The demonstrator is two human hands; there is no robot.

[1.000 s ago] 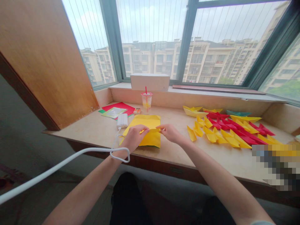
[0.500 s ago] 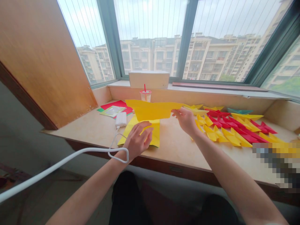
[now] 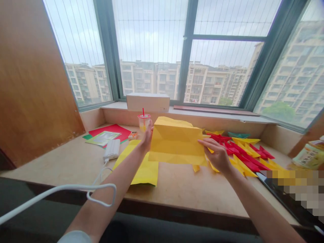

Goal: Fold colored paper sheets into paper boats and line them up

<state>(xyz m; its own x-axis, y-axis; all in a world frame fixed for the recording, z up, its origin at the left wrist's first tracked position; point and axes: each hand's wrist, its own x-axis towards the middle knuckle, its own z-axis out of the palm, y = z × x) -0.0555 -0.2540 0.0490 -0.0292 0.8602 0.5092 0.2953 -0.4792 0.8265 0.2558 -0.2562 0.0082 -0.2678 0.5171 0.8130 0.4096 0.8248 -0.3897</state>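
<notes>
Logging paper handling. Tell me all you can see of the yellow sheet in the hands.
The yellow paper sheet is a matte, bright yellow rectangle with horizontal fold creases. It is held up above the desk, with the left hand at its left edge and the right hand at its right edge.

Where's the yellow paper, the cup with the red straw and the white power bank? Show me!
Yellow paper (image 3: 176, 143), head view, on the middle of the sheet.
Cup (image 3: 143, 122), head view, on its clear side.
Power bank (image 3: 111, 149), head view, on its top face.
</notes>
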